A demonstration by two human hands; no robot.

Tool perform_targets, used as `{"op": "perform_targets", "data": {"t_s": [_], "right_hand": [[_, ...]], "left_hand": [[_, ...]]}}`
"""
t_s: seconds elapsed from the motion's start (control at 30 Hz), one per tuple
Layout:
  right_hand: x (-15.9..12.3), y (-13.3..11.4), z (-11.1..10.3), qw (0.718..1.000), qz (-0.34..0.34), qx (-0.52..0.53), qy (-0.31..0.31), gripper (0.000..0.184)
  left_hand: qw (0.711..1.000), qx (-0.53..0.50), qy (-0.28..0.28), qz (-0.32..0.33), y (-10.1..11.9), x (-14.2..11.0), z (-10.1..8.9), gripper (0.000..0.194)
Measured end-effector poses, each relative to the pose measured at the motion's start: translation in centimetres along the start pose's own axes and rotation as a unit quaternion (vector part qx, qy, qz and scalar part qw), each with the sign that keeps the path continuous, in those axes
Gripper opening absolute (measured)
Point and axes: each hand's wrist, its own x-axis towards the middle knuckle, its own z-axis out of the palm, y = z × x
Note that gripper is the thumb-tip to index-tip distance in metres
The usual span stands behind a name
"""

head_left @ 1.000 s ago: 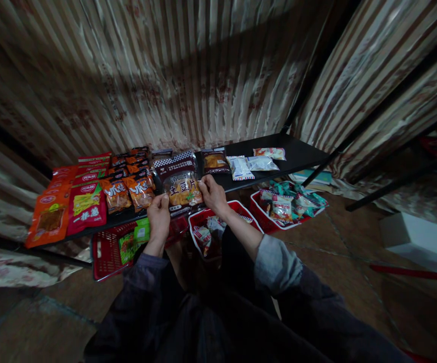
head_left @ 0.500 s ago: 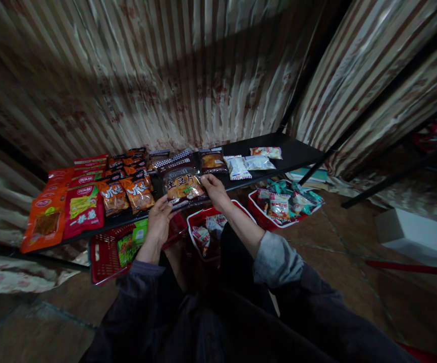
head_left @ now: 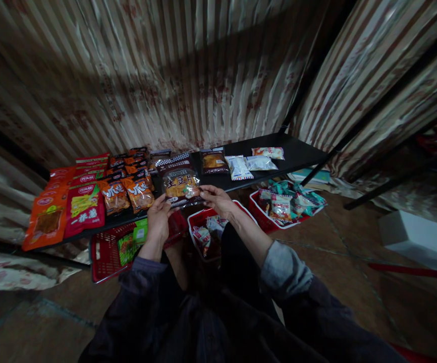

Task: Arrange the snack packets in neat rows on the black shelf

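A brown bag of potato chips [head_left: 181,180] with a checkered top is held between my two hands at the shelf's front edge. My left hand [head_left: 158,219] pinches its lower left corner. At the lower right corner, my right hand [head_left: 218,199] grips it between thumb and fingers. Orange and black snack bags [head_left: 140,192] lie in rows just left of it. To its right rests another brown bag [head_left: 213,161], with white snack packets [head_left: 238,167] beside that one. Whether the held bag touches the shelf I cannot tell.
The black shelf [head_left: 297,147] also bears pink bags [head_left: 84,212] and orange bags [head_left: 46,220] on the left. Below stand red baskets: one with green packets [head_left: 93,262], one between my knees [head_left: 193,227], one at right [head_left: 254,204]. A white box [head_left: 417,237] lies on the floor.
The chip bag's lower edge has come down slightly toward the shelf, both hands still on it. My right hand has slid lower along the bag's right side.
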Motion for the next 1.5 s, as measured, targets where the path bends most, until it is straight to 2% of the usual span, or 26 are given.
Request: {"op": "perform_targets", "data": {"t_s": [0.2, 0.43, 0.8, 1.0, 1.13, 1.5], "right_hand": [[0.0, 0.4, 0.1, 0.999, -0.010, 0.040, 0.000, 0.035], [-0.2, 0.3, 0.3, 0.996, 0.009, 0.089, -0.001, 0.032], [-0.2, 1.0, -0.7, 0.994, 0.043, 0.097, -0.019, 0.035], [-0.8, 1.2, -1.1, 0.994, 0.064, 0.079, -0.030, 0.037], [-1.0, 1.2, -1.0, 0.995, 0.060, 0.072, -0.043, 0.038], [-1.4, 0.5, -0.3, 0.995, 0.041, 0.083, -0.046, 0.039]], "left_hand": [[1.000, 0.016, 0.009, 0.004, -0.3, 0.2, -0.1, 0.025], [0.999, 0.037, 0.018, -0.005, -0.2, 0.1, -0.2, 0.026], [0.997, 0.054, 0.036, 0.033, -1.0, 0.8, -0.2, 0.046], [0.989, 0.118, 0.039, 0.083, -0.6, 1.4, 0.1, 0.038], [0.983, 0.138, 0.061, 0.106, -1.0, 1.4, 0.2, 0.034], [0.981, 0.142, 0.076, 0.108, -0.7, 1.6, 0.7, 0.037]]}}
